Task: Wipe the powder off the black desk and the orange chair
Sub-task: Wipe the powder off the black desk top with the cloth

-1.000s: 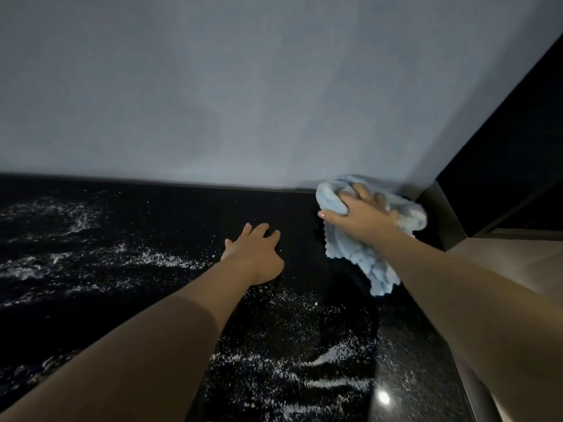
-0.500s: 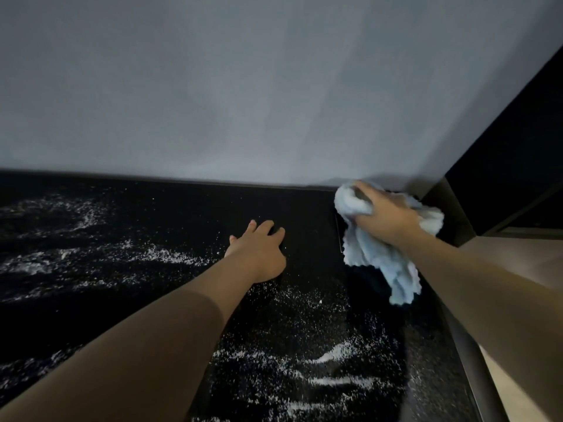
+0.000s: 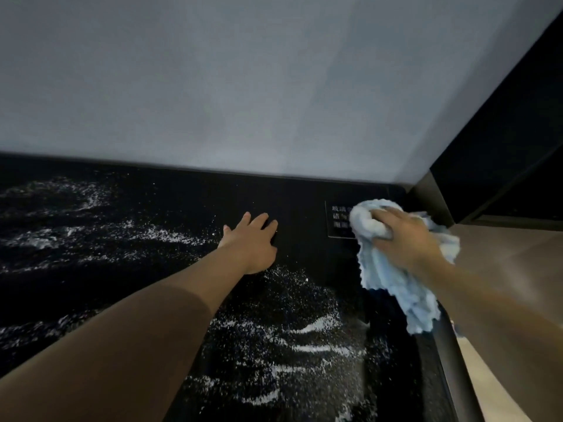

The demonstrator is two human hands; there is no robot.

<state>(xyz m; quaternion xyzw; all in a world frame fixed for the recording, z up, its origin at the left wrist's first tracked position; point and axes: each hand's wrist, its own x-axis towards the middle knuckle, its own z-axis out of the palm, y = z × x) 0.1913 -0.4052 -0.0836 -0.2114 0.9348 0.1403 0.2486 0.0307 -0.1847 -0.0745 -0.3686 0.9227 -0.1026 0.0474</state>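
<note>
Wall: one, grey, behind one black desk.
Powder: white streaks across left, middle and near parts of desk.
Left hand: flat on desk, fingers straight, grasping nothing.
Right hand: clenched round one blue cloth, far right corner of desk.
Sign: one, partly hidden by cloth.

Head view, wide-angle: worn at head height, facing forward and down across the black worktop to the grey wall at its far edge. Close range, with both forearms entering from the near edge, left hand at centre, right hand with cloth at right. The worktop's right edge and a tan surface beyond it fill the right side, with the far edge bowed by the lens.
</note>
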